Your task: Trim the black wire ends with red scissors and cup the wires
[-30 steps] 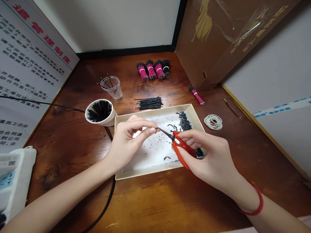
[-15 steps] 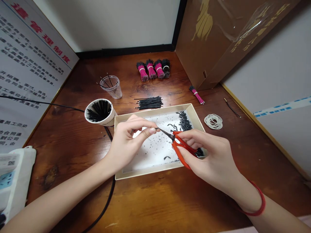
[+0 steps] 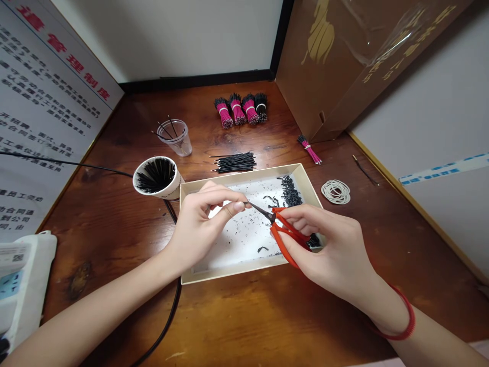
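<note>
Red-handled scissors (image 3: 271,217), slim dark blades (image 3: 260,209), right fingers (image 3: 307,214) gripping handles (image 3: 281,246), left fingers (image 3: 229,209) pinching a tiny dark piece (image 3: 246,203)

This looks like a little workshop: red cutters (image 3: 272,217) over the tray (image 3: 237,269), tied wire bundles (image 3: 237,109) behind the tray, and a printed sign (image 3: 42,102) left of it.

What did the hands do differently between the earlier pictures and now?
Nothing that I can clearly see: nothing was grabbed or let go. The left hand still pinches something small and dark, and the right hand still holds the orange-handled scissors, tips by the left fingertips. The shallow box and both cups stayed put.
</note>
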A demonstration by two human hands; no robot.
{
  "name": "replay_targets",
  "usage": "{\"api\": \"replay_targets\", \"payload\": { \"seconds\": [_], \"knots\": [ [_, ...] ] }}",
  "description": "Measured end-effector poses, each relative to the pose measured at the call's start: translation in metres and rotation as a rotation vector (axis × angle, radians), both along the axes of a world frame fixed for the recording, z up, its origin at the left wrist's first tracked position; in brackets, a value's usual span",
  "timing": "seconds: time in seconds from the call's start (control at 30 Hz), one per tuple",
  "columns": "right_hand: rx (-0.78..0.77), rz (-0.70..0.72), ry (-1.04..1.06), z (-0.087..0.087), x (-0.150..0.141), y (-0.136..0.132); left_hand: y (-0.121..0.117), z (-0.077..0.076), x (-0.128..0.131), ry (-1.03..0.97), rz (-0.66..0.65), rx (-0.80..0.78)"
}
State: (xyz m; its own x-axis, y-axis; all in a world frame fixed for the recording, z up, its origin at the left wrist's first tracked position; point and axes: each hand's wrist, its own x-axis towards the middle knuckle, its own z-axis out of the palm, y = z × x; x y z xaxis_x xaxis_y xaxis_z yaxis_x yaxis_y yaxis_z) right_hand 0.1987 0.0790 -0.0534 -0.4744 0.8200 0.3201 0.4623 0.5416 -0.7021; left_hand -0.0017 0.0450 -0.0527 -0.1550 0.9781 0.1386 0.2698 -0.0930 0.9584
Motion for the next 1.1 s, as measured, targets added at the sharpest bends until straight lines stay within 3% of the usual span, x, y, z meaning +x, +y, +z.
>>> {"api": "replay_targets", "payload": {
  "seconds": [1.1],
  "knots": [
    [-0.009,-0.007,0.013,-0.0008,0.0013,-0.0015,-0.0011,-0.0016,-0.0022,0.077,-0.045,0.059]
  ]
}}
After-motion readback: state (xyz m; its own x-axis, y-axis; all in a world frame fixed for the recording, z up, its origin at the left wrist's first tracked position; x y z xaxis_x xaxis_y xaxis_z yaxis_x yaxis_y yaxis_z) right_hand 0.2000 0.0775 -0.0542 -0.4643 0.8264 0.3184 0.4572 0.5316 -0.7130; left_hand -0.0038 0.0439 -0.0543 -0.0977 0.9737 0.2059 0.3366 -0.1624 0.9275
